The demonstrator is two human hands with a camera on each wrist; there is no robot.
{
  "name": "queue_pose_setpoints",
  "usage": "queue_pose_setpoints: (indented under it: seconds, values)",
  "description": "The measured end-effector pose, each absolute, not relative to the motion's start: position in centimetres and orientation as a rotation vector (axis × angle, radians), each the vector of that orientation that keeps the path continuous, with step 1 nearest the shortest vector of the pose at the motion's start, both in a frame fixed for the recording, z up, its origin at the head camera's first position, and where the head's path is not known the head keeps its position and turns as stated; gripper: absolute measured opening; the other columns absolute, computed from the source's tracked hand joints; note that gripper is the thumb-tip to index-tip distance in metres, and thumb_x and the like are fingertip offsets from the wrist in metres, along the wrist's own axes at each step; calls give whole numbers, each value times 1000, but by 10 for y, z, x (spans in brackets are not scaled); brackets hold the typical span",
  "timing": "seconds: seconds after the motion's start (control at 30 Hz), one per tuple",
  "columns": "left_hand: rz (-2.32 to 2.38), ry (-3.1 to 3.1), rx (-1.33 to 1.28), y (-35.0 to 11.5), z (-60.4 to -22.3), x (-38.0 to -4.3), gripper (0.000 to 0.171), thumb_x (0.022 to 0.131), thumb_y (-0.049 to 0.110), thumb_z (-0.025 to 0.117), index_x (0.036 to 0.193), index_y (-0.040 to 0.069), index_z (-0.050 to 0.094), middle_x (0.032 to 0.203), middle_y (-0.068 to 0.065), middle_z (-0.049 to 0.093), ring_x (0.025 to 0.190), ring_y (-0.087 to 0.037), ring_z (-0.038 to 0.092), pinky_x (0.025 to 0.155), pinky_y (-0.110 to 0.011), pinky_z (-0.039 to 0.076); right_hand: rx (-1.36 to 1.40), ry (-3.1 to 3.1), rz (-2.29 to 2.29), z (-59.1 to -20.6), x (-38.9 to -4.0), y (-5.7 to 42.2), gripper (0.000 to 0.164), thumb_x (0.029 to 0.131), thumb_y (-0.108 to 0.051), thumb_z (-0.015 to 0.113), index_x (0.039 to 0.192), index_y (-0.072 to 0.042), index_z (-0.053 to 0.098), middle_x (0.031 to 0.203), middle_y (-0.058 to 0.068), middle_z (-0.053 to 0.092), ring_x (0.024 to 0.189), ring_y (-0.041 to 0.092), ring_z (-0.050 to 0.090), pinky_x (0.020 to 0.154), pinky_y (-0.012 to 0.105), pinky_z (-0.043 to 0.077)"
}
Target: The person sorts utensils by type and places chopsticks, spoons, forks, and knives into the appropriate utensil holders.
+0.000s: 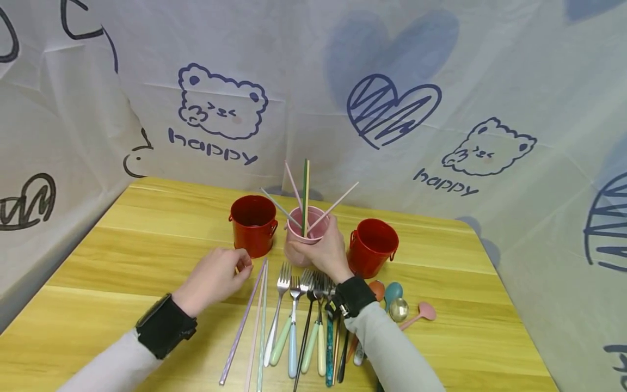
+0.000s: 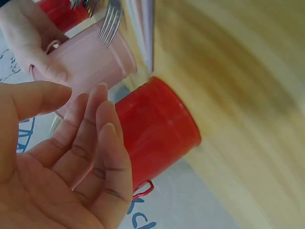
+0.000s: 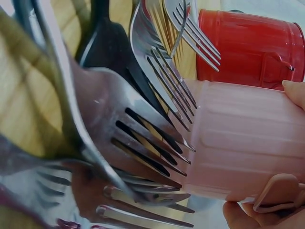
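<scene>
Pink bucket: upright near the middle of the head view, pale and matte; in the right wrist view its wall shows shallow bands and a small handle loop at the lower right.
Inside the pink bucket: thin sticks fanned out above the rim; a green one and a pale yellow one rise together, a pink and a grey-blue one lean left, and another pink one leans right.
Right hand: grips the pink bucket, the thumb on its near side and the other fingers curled round the far right side.
Left hand: left of centre in the head view, just in front of the left red bucket; its fingers are gently bent and close together, the thumb apart from them, pinching nothing.
Red buckets: the left one stands just beside the pink bucket, the right red bucket on the other side of it, near the right wrist; both are glossy, with small side handles and dark red insides.
Loose sticks: purple, pink and pale green, side by side at the lower middle of the frame.
Forks: a row with metal tines toward the pink bucket, some handles green, blue or cream; whether any tine touches it, I cannot tell.
Spoons: right of the forks, with orange, teal, metallic and pink bowls, partly behind the right sleeve.
</scene>
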State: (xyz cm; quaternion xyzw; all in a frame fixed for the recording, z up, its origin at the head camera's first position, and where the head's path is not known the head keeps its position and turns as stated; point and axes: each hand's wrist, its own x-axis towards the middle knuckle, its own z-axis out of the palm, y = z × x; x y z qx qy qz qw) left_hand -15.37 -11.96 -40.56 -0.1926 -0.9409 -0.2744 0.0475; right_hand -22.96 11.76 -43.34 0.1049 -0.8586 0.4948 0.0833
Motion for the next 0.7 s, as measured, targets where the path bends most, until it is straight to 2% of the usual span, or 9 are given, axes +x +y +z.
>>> queue_pose_setpoints:
  seconds: [0.33, 0.7]
  values:
    - [-702, -3032, -611, -118, -421, -129, 16, 79, 22, 70, 79, 11, 57, 58, 5, 46, 49, -10, 42, 45, -27, 36, 289, -2581, 1473, -433, -228, 118, 89, 67, -29, 85, 137, -10, 34, 131, 11, 51, 114, 25, 50, 91, 44, 49]
    - [-644, -3101, -532, -110, -437, -118, 23, 74, 24, 71, 80, 8, 55, 57, 3, 47, 48, -13, 44, 41, -29, 38, 298, -2569, 1494, -432, -228, 118, 91, 65, -30, 86, 137, -11, 33, 131, 10, 51, 115, 25, 50, 90, 45, 49]
